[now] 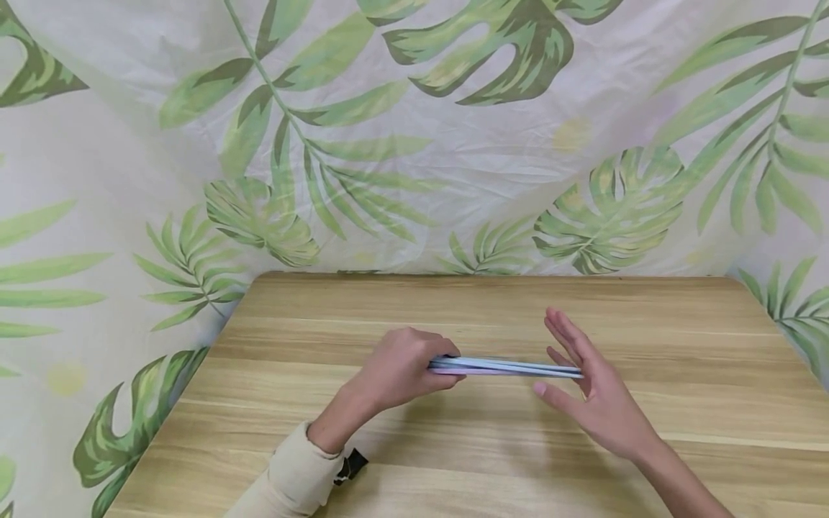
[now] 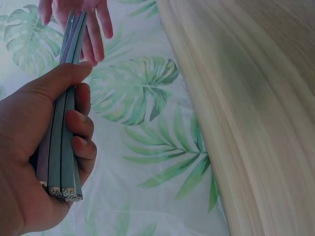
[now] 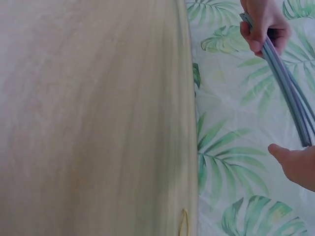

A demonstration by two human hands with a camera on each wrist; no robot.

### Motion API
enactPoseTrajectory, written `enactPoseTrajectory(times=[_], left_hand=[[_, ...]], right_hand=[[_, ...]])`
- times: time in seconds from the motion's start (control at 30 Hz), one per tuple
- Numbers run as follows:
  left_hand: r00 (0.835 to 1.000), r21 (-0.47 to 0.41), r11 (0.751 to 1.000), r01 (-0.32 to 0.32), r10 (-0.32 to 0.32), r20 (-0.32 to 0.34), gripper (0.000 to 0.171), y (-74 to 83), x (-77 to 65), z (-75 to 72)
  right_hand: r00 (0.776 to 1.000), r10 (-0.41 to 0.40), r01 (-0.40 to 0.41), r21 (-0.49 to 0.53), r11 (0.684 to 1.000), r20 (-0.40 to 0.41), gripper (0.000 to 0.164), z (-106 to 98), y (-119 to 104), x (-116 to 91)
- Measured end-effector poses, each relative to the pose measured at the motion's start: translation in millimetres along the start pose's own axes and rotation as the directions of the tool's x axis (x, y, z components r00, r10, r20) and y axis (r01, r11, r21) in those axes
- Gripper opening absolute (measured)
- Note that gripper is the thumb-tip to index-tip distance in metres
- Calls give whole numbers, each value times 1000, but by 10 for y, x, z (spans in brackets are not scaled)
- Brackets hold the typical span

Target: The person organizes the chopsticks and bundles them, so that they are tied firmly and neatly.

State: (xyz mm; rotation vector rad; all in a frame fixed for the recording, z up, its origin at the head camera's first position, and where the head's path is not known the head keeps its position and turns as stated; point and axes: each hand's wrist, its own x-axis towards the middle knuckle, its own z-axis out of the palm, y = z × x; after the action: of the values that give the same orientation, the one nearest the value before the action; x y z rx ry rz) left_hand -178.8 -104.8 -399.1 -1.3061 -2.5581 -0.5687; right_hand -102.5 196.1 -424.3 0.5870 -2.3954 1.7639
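Observation:
My left hand (image 1: pixel 404 367) grips a bundle of long, thin strips (image 1: pixel 505 366), pale blue and lilac, above the wooden table (image 1: pixel 414 302). In the left wrist view, the thumb and curled fingers wrap round the strips (image 2: pixel 64 128), whose near ends look rough and silvery. Towards their far ends the strips fan slightly apart. My right hand (image 1: pixel 602 399) is spread at those far ends, thumb apart from the straight fingers; the tips reach its palm side. Only a thumb and part of the right hand (image 3: pixel 298 164) show in the right wrist view.
A leaf-patterned cloth (image 1: pixel 486 144) hangs behind the table and down its sides. Beside the left sleeve (image 1: pixel 291 467) is a small black piece (image 1: pixel 351 466). A thin yellow loop (image 3: pixel 183 223) lies by the table's edge in the right wrist view.

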Motion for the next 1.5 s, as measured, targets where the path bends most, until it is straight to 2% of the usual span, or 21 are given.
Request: enactPoseTrajectory(times=[0.2,0.47,0.63,0.83,1.13,1.27,1.5], left_hand=[[1000,-3,1000,2,-3,-14,11,40,35,19],[998,31,998,-51,51,-19,11,60,48,35],[998,-3,998,-63,63,-11,11,58,53,-5],[999,-81,996,-41,43,25,11,40,52,-44],[994,-273,961,40,-9,112,10,93,64,-22],[992,-306,951,53,-15,124,10,114,66,-9],[989,-313,947,80,-37,141,9,70,37,-43]], right_hand=[[999,-38,38,69,997,-8,95,74,39,23],[1000,7,-6,58,998,-20,88,59,56,26],[999,42,-42,41,998,10,80,22,46,31],[998,57,-57,-7,998,35,79,34,69,16],[999,-5,0,126,992,35,80,84,65,-22],[999,-19,15,140,990,30,83,64,62,-29],[991,-133,133,121,984,-2,97,40,47,-14]])
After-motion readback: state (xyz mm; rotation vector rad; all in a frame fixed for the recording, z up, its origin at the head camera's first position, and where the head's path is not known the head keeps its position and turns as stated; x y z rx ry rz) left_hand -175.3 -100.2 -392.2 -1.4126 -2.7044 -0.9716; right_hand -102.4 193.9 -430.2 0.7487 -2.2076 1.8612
